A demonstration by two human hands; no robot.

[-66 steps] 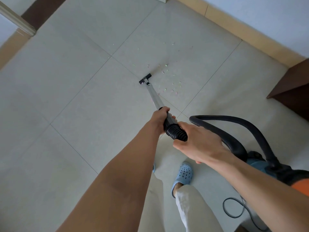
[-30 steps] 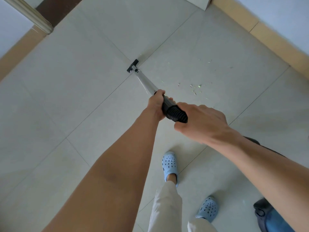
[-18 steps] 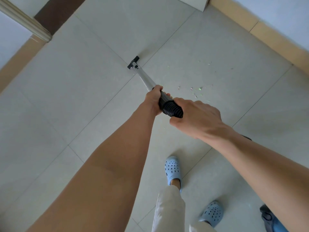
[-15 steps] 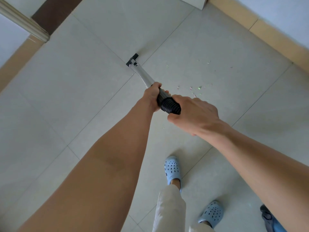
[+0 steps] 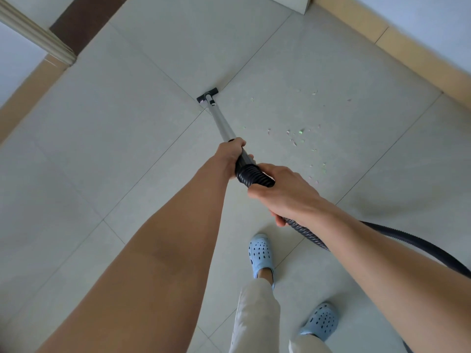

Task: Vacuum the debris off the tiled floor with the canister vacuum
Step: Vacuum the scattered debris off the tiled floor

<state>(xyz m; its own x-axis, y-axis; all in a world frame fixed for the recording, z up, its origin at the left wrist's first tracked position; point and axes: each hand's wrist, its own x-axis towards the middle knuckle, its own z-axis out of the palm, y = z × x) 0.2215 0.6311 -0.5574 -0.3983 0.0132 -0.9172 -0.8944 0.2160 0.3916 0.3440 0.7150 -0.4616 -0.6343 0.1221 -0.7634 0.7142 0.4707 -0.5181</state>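
I see the debris [image 5: 297, 138] scattered over the tiled floor [image 5: 127, 123] right of centre, up and to the right of both hands. The black nozzle [image 5: 207, 95] sits on a tile joint above centre, left of the scraps and not touching them. My left hand [image 5: 229, 156] grips the metal wand [image 5: 221, 121] at its lower end; my right hand [image 5: 283, 192] clasps the ribbed hose [image 5: 254, 174] just behind it. Blue clogs [image 5: 261, 253] stand at lower right.

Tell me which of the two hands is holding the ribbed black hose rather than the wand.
The right hand. It grips the ribbed hose behind its cuff, while the left hand holds farther forward, where the metal wand begins.
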